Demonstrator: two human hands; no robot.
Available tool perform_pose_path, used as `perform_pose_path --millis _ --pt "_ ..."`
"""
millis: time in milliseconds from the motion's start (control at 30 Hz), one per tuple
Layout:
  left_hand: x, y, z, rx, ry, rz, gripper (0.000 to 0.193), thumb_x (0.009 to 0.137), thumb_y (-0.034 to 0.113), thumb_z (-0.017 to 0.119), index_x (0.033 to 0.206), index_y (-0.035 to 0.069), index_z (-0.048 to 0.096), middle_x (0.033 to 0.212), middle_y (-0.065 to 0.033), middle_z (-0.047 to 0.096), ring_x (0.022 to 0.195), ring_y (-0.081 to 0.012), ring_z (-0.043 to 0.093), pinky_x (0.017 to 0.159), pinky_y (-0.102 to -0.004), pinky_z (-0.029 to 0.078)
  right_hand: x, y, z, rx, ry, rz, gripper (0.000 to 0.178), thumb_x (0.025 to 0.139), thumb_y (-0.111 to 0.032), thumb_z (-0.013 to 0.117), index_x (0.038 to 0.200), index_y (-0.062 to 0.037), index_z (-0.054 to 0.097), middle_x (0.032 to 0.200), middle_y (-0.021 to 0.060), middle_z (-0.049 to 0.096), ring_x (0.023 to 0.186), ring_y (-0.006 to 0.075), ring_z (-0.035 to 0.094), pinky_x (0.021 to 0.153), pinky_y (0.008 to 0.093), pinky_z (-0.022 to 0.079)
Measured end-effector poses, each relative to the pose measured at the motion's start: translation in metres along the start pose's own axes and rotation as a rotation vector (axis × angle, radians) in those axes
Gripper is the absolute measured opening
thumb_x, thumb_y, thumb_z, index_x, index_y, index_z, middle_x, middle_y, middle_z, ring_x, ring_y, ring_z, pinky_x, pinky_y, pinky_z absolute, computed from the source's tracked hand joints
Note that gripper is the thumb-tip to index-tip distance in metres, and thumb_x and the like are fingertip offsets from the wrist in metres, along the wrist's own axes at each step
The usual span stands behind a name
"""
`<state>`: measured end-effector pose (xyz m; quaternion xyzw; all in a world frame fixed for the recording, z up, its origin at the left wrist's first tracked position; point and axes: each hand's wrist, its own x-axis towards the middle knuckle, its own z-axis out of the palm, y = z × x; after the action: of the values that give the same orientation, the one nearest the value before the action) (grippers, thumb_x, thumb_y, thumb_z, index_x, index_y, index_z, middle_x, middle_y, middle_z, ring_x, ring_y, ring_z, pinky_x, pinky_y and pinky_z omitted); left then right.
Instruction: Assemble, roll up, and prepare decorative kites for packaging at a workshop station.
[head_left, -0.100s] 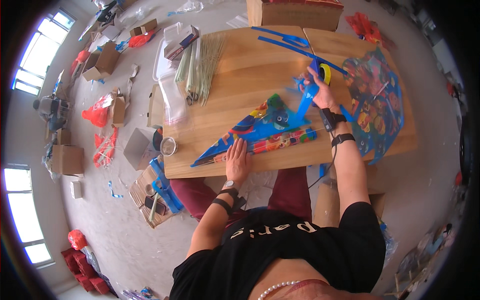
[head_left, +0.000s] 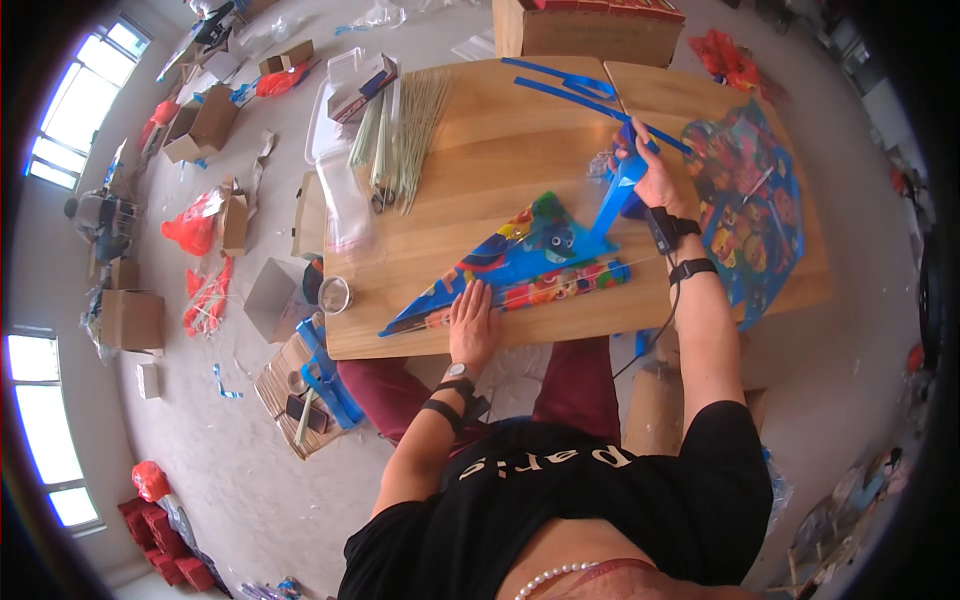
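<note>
- L hand (head_left: 473,325): palm down, pressed on folded printed sheet (head_left: 520,248); fingers straight, close tog., grip not curled round anything.
- R hand (head_left: 657,185): raised a bit toward far side, grip narrow, holding blue strip (head_left: 611,208); strip slants down-left to sheet's R end.
- Folded sheet: on tabletop (head_left: 510,130), near edge, approx. mid; long triangle, pt. to L, blue w/ multicol. cartoon figs; printed band along near side.
- Dk blue thing (head_left: 632,207) by R hand: partly hidden, can't tell what.
- 2nd printed sheet (head_left: 755,225): R side of tabletop, just beyond R forearm, blue edging.
- Long blue strips (head_left: 575,90): far side, lying loose.
- Thin pale sticks (head_left: 420,135): bundled, far L; small box (head_left: 362,90) next to them.
- Round cup (head_left: 335,294): near L corner of tabletop.
- Cardboard box (head_left: 590,35): past far edge.
- Wristwatch (head_left: 457,369) on L wrist; blk straps (head_left: 690,269) on R forearm.
- Floor (head_left: 220,430), L: red bags (head_left: 190,232), scattered scraps, etc.
</note>
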<state>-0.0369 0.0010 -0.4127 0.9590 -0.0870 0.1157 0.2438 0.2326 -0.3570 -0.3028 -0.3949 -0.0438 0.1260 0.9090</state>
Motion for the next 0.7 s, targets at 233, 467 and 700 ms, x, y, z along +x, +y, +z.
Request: perform_pose_path --millis 233,467,700 --pt "-0.001 0.001 -0.002 -0.002 -0.007 -0.011 0.049 0.1 0.021 0.056 0.145 0.001 0.056 0.155 -0.0172 0.051 0.15 -0.0321 0.041 0.124 -0.049 0.03 0.031 -0.064 -0.012 -0.308 0.198 -0.098 0.051 0.108 -0.04 0.058 0.148 -0.0088 0.057 0.11 0.0075 0.06 0.089 0.0146 0.055 0.088 0.0373 0.055" --pt "-0.001 0.0 -0.001 -0.008 0.015 -0.011 0.05 0.099 0.02 0.055 0.145 0.001 0.055 0.155 -0.0171 0.051 0.149 -0.0324 0.042 0.124 -0.0494 0.029 0.062 -0.11 -0.031 -0.431 0.196 -0.142 0.053 0.108 -0.045 0.056 0.13 0.0022 0.067 0.095 0.0048 0.061 0.087 0.0166 0.059 0.086 0.0369 0.056" --pt "-0.004 -0.001 0.001 -0.008 0.011 -0.003 0.051 0.1 0.02 0.054 0.147 0.001 0.054 0.157 -0.0169 0.05 0.15 -0.0318 0.041 0.125 -0.0491 0.028 0.083 -0.149 -0.014 -0.502 0.164 -0.267 0.046 0.112 -0.034 0.05 0.137 0.0046 0.059 0.099 0.0082 0.065 0.09 0.0198 0.064 0.085 0.0378 0.059"
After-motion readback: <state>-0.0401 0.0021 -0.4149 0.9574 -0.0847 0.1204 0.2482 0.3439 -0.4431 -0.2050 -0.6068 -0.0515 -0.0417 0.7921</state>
